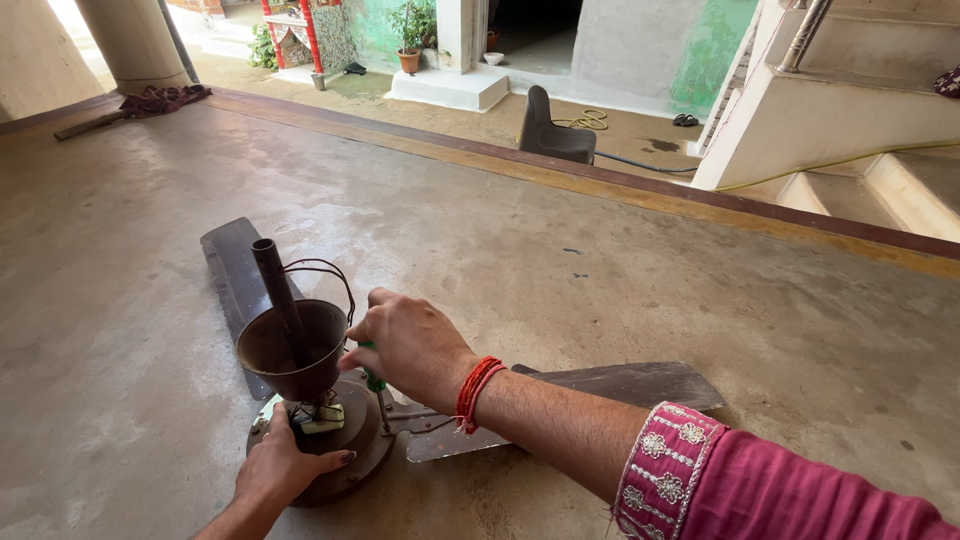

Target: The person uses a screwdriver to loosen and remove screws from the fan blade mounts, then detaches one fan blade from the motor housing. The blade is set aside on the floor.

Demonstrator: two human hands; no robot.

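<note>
Gripping a green-handled tool (373, 379), the right hand (412, 345) is closing its fingers tightly around the handle, so only a sliver of green is showing below the knuckles. The tool's tip is hidden; it seems to be pointing down at the motor housing (335, 450) of a brown ceiling fan lying on the concrete floor (600, 260). The left hand (285, 465) is pressing flat on the housing's near rim, fingers spread narrowly, holding nothing. Just beyond the right fingers, the cup-shaped canopy (290, 350) is sitting on the downrod (278, 290), with loose wires (330, 272) looping over it. One blade (610, 390) is stretching out under the right forearm; another (232, 275) is lying past the canopy. The tool could slip off its seat if the pressure tilts, jabbing the left fingers resting close by, or snag those wires.
</note>
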